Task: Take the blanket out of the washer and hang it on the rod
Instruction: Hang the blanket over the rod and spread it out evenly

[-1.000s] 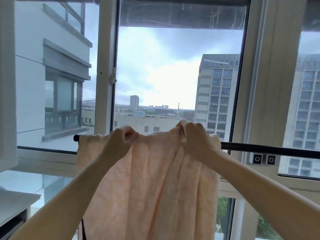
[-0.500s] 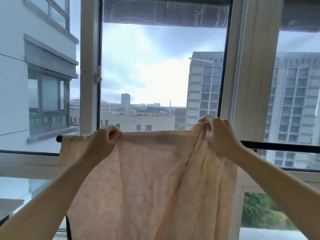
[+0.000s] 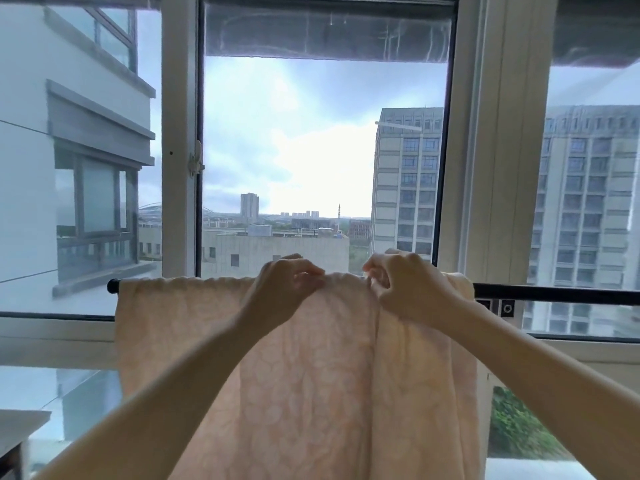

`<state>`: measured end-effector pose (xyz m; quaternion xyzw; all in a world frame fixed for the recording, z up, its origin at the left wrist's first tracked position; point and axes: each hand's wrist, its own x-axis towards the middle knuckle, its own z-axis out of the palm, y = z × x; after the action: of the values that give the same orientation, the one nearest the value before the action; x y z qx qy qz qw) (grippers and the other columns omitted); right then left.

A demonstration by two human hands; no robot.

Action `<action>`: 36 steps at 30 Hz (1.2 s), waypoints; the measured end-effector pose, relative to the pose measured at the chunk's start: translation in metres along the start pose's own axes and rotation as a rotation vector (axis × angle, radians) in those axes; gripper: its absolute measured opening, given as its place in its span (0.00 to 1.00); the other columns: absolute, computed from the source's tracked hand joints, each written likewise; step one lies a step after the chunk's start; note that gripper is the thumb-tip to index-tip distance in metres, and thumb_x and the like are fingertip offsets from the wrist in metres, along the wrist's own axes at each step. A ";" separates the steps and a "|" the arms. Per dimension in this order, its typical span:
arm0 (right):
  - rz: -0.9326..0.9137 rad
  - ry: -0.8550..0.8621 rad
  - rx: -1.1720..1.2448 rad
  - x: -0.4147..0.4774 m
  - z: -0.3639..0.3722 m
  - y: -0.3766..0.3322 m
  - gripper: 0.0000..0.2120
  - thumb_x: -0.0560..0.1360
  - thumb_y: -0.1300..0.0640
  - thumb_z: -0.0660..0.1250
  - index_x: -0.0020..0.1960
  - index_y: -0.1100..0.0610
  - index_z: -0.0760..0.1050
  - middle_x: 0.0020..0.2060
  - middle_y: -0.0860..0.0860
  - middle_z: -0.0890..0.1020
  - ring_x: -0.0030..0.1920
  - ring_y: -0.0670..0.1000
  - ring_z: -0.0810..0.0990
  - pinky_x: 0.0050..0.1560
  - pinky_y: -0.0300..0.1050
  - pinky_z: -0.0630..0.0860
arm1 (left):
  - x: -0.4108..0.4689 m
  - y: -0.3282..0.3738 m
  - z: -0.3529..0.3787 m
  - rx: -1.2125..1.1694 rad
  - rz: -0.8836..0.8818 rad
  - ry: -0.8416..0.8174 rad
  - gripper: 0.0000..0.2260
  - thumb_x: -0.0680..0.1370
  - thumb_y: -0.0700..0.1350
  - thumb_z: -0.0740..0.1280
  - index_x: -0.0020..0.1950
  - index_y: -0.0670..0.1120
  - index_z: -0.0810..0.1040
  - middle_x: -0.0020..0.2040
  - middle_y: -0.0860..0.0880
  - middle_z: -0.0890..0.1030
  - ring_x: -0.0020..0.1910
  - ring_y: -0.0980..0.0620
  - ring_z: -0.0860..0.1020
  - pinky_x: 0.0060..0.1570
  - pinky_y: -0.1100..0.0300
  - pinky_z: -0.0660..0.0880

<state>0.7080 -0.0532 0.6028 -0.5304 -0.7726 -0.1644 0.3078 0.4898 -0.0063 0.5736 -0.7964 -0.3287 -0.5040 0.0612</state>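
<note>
The left hand (image 3: 287,289) pinches the blanket's top fold between curled fingers and thumb. Just beside it, the right hand (image 3: 405,289) grips a bunched ridge of the same edge. The blanket (image 3: 311,393) is draped over the black rod (image 3: 554,295) and hangs below both hands in soft vertical folds, peach cloth with a pale blotchy pattern. The thin rod runs level across the white-framed window (image 3: 180,168).

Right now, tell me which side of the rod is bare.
The right side of the rod; the blanket covers the left almost to its tip.
</note>
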 end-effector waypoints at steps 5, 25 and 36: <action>-0.023 -0.015 -0.103 -0.006 0.000 -0.001 0.14 0.74 0.60 0.61 0.55 0.45 0.76 0.48 0.44 0.78 0.47 0.49 0.78 0.49 0.52 0.77 | 0.004 -0.008 -0.004 0.020 -0.037 0.052 0.01 0.75 0.41 0.72 0.45 0.45 0.83 0.38 0.57 0.79 0.38 0.63 0.77 0.41 0.75 0.71; -0.065 0.031 -0.147 -0.016 -0.005 0.013 0.12 0.77 0.55 0.60 0.57 0.49 0.78 0.52 0.44 0.79 0.52 0.45 0.76 0.50 0.38 0.74 | -0.011 -0.015 -0.031 0.138 -0.041 0.000 0.10 0.77 0.39 0.68 0.58 0.46 0.80 0.57 0.51 0.81 0.48 0.56 0.79 0.54 0.57 0.78; -0.005 0.176 -0.141 -0.030 0.000 0.020 0.16 0.77 0.47 0.60 0.64 0.49 0.71 0.60 0.47 0.76 0.61 0.48 0.73 0.61 0.51 0.73 | 0.008 0.038 0.039 0.100 0.113 -0.052 0.13 0.77 0.54 0.64 0.55 0.50 0.83 0.52 0.53 0.83 0.49 0.52 0.79 0.50 0.52 0.77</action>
<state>0.7332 -0.0667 0.5818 -0.5324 -0.7304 -0.2650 0.3358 0.5434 -0.0153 0.5704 -0.8224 -0.3093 -0.4619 0.1207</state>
